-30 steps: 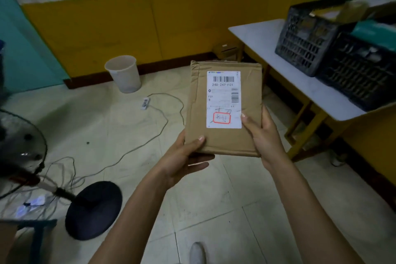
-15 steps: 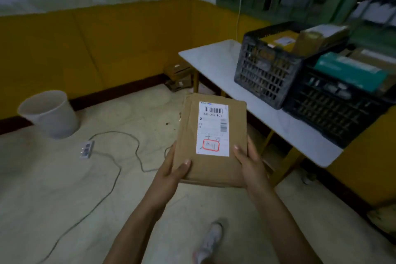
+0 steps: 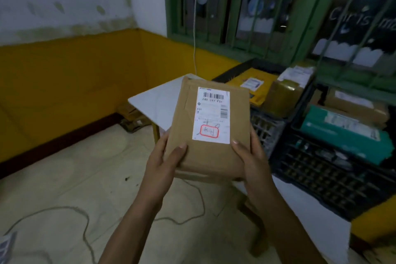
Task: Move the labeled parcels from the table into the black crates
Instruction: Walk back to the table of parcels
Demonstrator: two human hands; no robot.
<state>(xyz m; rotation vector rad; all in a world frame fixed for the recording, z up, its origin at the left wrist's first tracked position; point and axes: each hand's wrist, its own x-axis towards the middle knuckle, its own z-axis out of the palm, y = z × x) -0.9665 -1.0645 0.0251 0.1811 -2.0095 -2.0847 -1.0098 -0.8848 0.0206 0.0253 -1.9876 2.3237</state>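
A flat brown cardboard parcel with a white barcode label and a red-boxed mark is held upright in front of me. My left hand grips its lower left corner, thumb on the face. My right hand grips its lower right corner the same way. Behind it, on a white table, stand two black crates. The far crate holds a yellow parcel and a brown one. The near crate holds a teal parcel and a brown one.
A green barred window runs behind the crates. Yellow wall panels meet in the corner. A cable loops across the tiled floor, and small cardboard boxes lie under the table's far end.
My view has swung right and closer to the table. The crates now sit right behind the parcel, which stays in both hands. The white bucket has left the view.
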